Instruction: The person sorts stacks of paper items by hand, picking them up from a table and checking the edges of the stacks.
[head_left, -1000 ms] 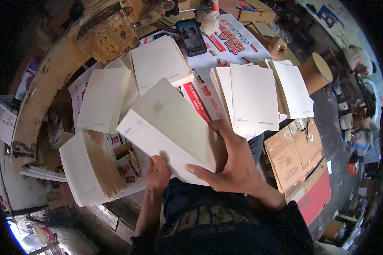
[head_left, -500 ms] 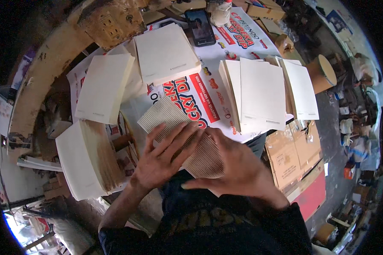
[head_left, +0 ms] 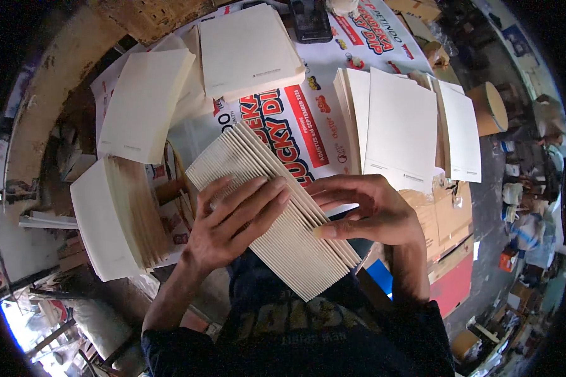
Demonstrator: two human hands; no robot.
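While the left hand (head_left: 228,221), fingers spread, lies across the fanned paper stack (head_left: 290,231) toward the near side of the printed sheet (head_left: 305,125), seemingly steadying its stepped edges, the half-open right hand (head_left: 377,210) rests its thumb there, any grip underneath hidden.

The paper stack (head_left: 289,232), ridged side up, no longer shows its white face (visible a second ago). The left hand (head_left: 226,226) has moved across it; the right hand's (head_left: 377,210) thumb now meets its right edge.
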